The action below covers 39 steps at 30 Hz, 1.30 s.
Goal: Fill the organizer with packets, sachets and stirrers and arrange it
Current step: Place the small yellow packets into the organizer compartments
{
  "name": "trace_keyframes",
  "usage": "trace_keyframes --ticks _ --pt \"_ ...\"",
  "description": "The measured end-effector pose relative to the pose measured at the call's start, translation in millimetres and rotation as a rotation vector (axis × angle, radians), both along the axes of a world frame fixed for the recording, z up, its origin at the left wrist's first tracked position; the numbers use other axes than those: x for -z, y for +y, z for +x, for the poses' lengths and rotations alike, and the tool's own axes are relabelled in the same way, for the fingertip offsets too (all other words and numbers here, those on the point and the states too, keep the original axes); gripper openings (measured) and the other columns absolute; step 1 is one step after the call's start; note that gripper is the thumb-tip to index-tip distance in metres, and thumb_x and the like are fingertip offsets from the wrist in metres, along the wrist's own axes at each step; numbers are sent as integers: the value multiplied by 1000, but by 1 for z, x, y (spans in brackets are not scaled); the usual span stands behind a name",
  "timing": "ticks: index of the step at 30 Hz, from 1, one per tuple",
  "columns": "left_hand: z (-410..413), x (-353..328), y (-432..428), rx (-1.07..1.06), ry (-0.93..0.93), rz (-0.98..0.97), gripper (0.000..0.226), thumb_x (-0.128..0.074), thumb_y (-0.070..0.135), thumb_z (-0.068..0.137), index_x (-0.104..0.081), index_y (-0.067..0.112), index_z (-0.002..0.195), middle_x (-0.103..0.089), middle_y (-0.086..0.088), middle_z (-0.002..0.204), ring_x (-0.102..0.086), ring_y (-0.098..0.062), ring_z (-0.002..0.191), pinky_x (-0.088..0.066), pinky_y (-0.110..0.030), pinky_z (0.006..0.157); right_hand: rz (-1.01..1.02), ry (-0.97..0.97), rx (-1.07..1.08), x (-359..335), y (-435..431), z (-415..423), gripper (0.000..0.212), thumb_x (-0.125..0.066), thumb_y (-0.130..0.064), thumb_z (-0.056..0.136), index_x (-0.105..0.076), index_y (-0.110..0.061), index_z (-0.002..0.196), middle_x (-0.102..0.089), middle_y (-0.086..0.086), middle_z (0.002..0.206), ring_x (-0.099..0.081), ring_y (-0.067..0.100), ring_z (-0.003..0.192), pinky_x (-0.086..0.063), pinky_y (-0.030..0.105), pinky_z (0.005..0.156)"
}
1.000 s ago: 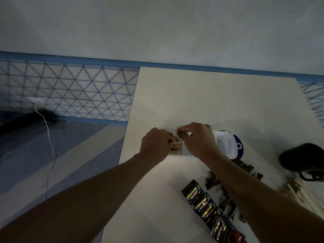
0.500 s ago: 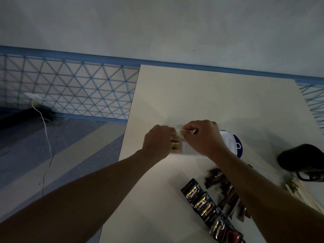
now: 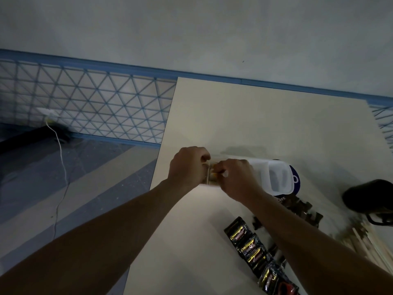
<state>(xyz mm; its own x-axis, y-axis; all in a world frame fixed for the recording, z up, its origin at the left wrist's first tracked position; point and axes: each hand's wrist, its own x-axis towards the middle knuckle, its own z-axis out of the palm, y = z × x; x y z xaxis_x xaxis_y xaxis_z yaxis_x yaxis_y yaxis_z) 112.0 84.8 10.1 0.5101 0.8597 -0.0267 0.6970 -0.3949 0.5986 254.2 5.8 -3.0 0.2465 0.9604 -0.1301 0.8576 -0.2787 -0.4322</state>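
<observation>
organizer [image 3: 276, 177], white plastic and likely light, lies mid-table, with both hands meeting at its 9 o'clock end. left hand [image 3: 189, 165] curls its fingers round that end wall, bracing it. right hand [image 3: 236, 179] pinches a yellow sachet [image 3: 213, 174] in the end compartment (anything deeper is hidden). sachets look thin, limp and slick, best nipped by an edge. table [image 3: 255, 124] edge runs close at 9 o'clock, with open board toward 12. black packets [image 3: 251, 250] wait at 5 o'clock, wooden stirrers [image 3: 372, 245] at 4.
</observation>
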Motion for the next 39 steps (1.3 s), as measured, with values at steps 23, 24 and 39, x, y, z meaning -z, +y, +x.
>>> trace_keyframes --ticks 23,24,39 --pt "-30 12 9 -35 -40 -54 16 -72 21 85 -73 22 100 -74 4 96 -68 -14 84 -58 -34 76 12 32 22 -13 2 7 23 -60 -21 80 -77 -27 94 -68 -5 90 -63 19 80 -55 34 71" --pt "-31 10 9 -17 -24 -78 16 -72 22 85 -74 22 100 -74 2 96 -69 -16 86 -58 -35 77 29 34 35 -13 2 8 22 -59 -21 81 -78 -27 92 -69 -5 89 -63 19 79 -55 33 70" --pt "-16 1 3 86 257 -19 15 -67 23 85 -74 25 98 -67 -2 85 -63 -24 75 -42 -26 59 -135 -91 -49 -12 7 8 12 -66 -27 81 -73 -22 90 -65 -5 79 -61 20 76 -52 30 65"
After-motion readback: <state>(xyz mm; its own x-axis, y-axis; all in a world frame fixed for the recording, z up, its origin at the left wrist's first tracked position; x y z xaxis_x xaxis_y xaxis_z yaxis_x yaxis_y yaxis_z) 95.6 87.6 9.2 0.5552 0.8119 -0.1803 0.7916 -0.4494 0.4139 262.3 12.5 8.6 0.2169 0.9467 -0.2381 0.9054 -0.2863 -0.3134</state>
